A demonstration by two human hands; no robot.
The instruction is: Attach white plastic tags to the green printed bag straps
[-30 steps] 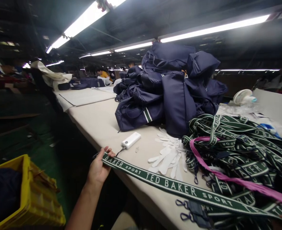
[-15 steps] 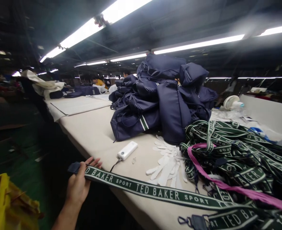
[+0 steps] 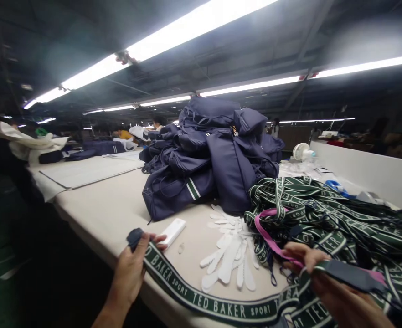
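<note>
A green webbing strap (image 3: pixel 218 306) with white "TED BAKER SPORT" lettering sags between my two hands in front of the table edge. My left hand (image 3: pixel 127 273) is closed on one end, the thumb by a dark navy tab (image 3: pixel 134 238). At the lower right, my right hand (image 3: pixel 337 289) is closed around the strap near its other end, where a dark end piece (image 3: pixel 349 274) sticks out. A pink strip (image 3: pixel 265 231) runs behind the right fingers over a heap of similar straps (image 3: pixel 300 193). Part of the right grip is hidden.
Navy bags (image 3: pixel 230 168) are piled in the middle of the table (image 3: pixel 95 218). In front lie white flat cut-out pieces (image 3: pixel 226 264) and a white oblong device (image 3: pixel 174 231). A small fan (image 3: pixel 301 151) stands at the right by a white panel (image 3: pixel 361 157).
My right hand has come into view and holds the strap near its other end. The strap has gone from nearly straight to sagging. The view has shifted; the yellow container is out of sight.
</note>
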